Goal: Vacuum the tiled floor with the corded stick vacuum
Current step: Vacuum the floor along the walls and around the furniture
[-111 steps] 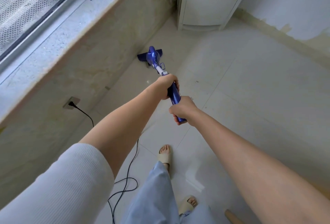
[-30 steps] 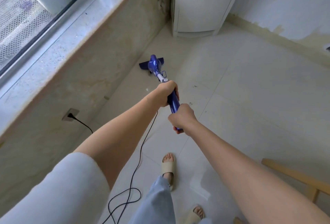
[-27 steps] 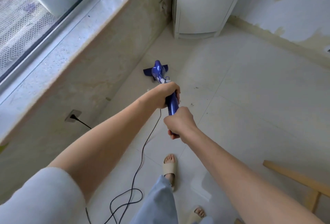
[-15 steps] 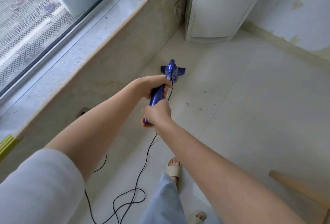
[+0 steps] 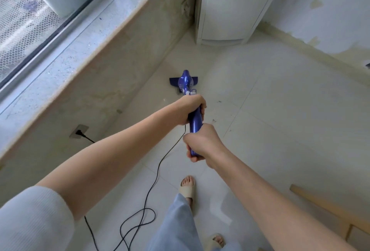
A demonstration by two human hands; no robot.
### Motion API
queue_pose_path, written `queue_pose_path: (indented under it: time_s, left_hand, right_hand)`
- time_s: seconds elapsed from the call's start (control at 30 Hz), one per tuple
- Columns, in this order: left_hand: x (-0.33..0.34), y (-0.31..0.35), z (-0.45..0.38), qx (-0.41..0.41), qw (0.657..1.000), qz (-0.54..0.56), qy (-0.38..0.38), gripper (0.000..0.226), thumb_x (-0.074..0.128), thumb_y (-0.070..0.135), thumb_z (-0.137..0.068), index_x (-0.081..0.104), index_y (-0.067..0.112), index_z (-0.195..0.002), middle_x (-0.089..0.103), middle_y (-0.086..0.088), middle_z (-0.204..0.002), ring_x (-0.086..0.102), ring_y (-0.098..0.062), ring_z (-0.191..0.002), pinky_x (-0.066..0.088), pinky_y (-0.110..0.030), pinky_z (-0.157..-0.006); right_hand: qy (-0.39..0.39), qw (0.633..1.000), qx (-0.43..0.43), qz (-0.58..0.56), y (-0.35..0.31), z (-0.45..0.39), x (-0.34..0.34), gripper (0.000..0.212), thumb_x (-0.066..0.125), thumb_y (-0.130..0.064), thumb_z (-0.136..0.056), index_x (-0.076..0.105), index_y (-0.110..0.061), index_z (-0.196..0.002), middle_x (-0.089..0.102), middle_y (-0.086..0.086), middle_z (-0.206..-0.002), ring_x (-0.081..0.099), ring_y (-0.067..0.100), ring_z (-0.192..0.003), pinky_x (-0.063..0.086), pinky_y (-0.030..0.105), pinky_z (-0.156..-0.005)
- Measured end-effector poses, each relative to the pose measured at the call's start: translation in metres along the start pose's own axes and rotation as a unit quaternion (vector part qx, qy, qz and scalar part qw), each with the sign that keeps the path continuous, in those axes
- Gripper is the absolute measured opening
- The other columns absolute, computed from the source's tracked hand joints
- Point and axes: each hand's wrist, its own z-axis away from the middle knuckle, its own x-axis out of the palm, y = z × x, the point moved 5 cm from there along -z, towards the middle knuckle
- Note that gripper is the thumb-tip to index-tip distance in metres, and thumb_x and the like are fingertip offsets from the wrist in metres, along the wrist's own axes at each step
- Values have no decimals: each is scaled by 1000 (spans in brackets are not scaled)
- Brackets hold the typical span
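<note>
Near the window wall, left hand (image 5: 191,108) and right hand (image 5: 202,143) both clench the vacuum (image 5: 195,119) handle, steering its head (image 5: 183,81) flat over the tiled floor (image 5: 280,130).

Both fists cover most of the vacuum (image 5: 195,119) grip; cord (image 5: 140,218) perhaps runs off the bottom edge.

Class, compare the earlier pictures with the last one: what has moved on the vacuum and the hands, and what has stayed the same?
The vacuum's floor head has come back from near the window wall and the white cabinet toward the person. The slack power cord has shifted into a new loop. Unchanged: the left hand and right hand keep gripping the blue handle, and the plug stays in its socket.
</note>
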Motion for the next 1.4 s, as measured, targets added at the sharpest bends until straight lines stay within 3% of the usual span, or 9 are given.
queue_pose_path:
  time_s: [0.27,0.43,0.63,0.87,1.0,1.2,1.4]
  left_hand:
    - [-16,23,-23,-28,999,-7,26,19,51,3,-87,42,10,-72,45,0,-48,42,-11,-40,42,-18,-44]
    - [-18,38,-53,18,998,17,63,22,52,5,-88,43,10,-68,47,-2,-47,45,-15,-42,42,-22,-48]
    - [-24,32,-75,37,990,-51,124,17,45,1,-78,44,6,-62,46,-6,-47,44,-21,-43,41,-23,-50]
    - [-7,5,-53,25,987,-103,125,6,45,1,-65,47,3,-61,51,-13,-59,49,-30,-63,46,-34,-71]
    - [20,-16,-27,23,986,-115,121,18,41,-1,-73,47,3,-56,52,-14,-59,52,-30,-67,45,-34,-72]
    - [54,-84,19,7,992,-67,110,12,44,-1,-77,48,2,-66,52,-14,-61,51,-27,-61,46,-32,-73]
    - [90,-178,84,-6,996,-24,80,11,50,3,-84,46,5,-74,49,-8,-58,47,-20,-53,45,-29,-64]
  right_hand:
    - [-10,1000,-1,10,-19,-45,5,28,49,4,-84,48,-2,-112,57,16,-87,54,16,-49,47,24,-41]
    - [-8,999,-3,33,-28,-91,-3,29,51,3,-86,47,-4,-113,57,15,-87,53,15,-52,47,19,-37]
    - [-65,998,3,-11,-17,-105,7,18,48,6,-83,47,-5,-98,48,9,-66,47,16,-50,47,18,-39]
    - [-58,998,7,-19,11,-70,-4,15,45,6,-79,48,-6,-88,47,9,-66,45,17,-50,42,19,-38]
    - [-51,999,13,5,35,-40,-23,15,43,4,-80,50,-6,-90,48,7,-65,45,15,-49,42,18,-37]
    - [-51,996,14,76,100,10,-38,28,46,2,-83,50,-3,-109,51,9,-72,51,15,-51,42,18,-37]
    - [-41,992,15,115,187,84,-39,23,44,4,-84,45,-4,-105,49,9,-70,50,17,-51,40,21,-39]
